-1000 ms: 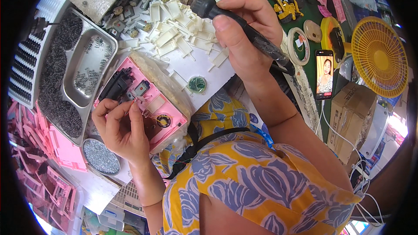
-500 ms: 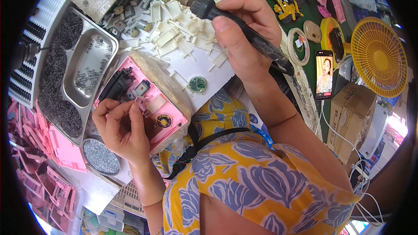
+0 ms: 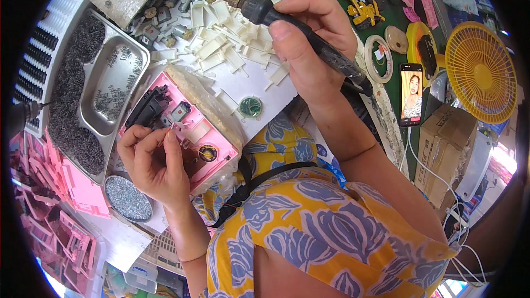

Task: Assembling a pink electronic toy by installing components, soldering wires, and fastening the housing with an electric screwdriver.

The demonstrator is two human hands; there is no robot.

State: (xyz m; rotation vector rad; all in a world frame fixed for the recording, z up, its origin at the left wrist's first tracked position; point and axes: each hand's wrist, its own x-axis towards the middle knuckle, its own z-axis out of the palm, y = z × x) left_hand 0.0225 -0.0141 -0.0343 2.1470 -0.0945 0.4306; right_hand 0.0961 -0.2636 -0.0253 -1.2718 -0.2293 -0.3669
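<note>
My right hand (image 3: 317, 44) is wrapped round the black handle of a soldering iron (image 3: 258, 10). The iron's metal tip points to the upper left, over small motors (image 3: 160, 16) and white plastic parts (image 3: 212, 47). My left hand (image 3: 157, 163) rests at a pink plastic housing (image 3: 172, 89), thumb and forefinger pinched beside a small silver motor (image 3: 180, 111) inside it. What the pinch holds is too small to make out. A black part (image 3: 148, 105) and a round piece with yellow wire (image 3: 207, 153) also sit in the housing, which lies on a pale padded block (image 3: 218, 107).
A round green-filled dish (image 3: 250, 107) is near the block. Metal trays (image 3: 113, 85) of springs and a bowl of tiny metal pieces (image 3: 128, 198) stand left, beside pink parts (image 3: 61, 232). A dark tool (image 3: 22, 113) intrudes there. Right are a phone (image 3: 411, 96) and yellow fan (image 3: 483, 72).
The dark tool at the far left has moved downward. The picture on the phone has changed. My two hands, the soldering iron and the housing stay in place.
</note>
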